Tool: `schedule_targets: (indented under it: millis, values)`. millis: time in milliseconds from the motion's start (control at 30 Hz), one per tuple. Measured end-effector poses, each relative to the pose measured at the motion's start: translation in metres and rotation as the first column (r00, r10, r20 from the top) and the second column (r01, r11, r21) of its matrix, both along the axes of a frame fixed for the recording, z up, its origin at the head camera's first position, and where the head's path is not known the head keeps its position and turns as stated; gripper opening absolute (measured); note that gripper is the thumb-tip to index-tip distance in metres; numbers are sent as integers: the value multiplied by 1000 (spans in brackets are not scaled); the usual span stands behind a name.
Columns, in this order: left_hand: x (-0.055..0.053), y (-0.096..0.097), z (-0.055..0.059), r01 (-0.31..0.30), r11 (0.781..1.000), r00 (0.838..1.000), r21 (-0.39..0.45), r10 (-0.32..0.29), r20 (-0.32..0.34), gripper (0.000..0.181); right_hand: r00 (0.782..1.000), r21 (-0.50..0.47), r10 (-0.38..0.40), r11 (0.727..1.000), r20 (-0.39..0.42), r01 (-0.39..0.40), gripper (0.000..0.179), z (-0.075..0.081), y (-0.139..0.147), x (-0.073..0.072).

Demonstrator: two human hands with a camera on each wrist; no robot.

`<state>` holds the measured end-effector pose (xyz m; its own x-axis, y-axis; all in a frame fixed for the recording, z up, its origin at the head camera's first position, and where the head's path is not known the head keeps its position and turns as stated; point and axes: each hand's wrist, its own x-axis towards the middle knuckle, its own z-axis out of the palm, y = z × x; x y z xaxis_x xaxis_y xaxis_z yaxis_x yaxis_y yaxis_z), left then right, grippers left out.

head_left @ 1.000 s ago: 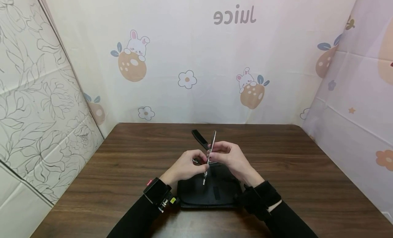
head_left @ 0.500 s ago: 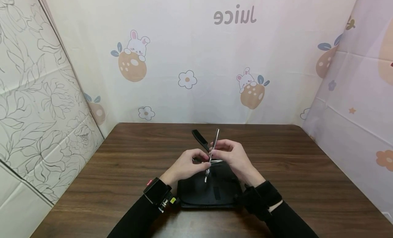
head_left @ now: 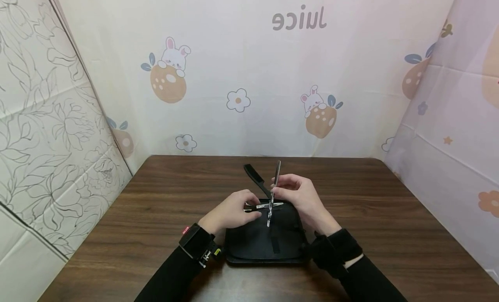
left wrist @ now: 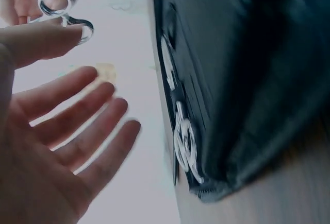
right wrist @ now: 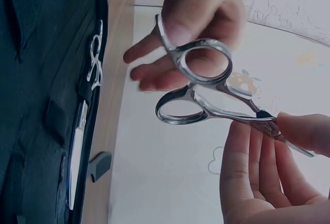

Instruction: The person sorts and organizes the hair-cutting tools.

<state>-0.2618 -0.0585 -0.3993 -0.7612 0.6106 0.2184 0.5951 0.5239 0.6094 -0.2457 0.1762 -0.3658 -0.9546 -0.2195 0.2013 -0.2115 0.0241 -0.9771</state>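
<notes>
A pair of silver hairdressing scissors (right wrist: 198, 82) is held upright in the head view above a black case (head_left: 253, 245). My right hand (head_left: 302, 198) pinches them near the pivot between thumb and fingertips, with the finger rings spread a little apart in the right wrist view. Beside the rings is my left hand (head_left: 231, 211), its fingers (left wrist: 98, 149) extended and nothing gripped. A second silver pair of scissors (right wrist: 95, 54) lies in the case, its rings showing at the edge.
A black comb (head_left: 254, 175) sticks out past the case's far edge. The case rests on a brown wooden table (head_left: 167, 185), with printed curtains (head_left: 241, 55) behind and at the sides.
My left hand has let go of the scissors and drawn slightly left, its fingers apart. My right hand has moved a little to the right and up with the scissors.
</notes>
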Motion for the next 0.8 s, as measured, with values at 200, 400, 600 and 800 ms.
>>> schedule_targets:
  millis: [200,400,600,800]
  values:
    - [3,-3,-1,-108,957,994,-271,110,-6,54,999,51,-20,998,-29,22,34,0,2,0]
    - [4,-6,-3,-139,925,988,-354,155,17,75,994,136,-56,988,-91,68,31,1,2,0]
    - [4,-6,-4,-119,923,990,-366,137,24,79,980,232,-89,964,-180,131,28,2,3,-1]
    - [5,-6,-5,-101,915,992,-390,125,35,80,970,316,-78,937,-231,150,27,3,8,1]
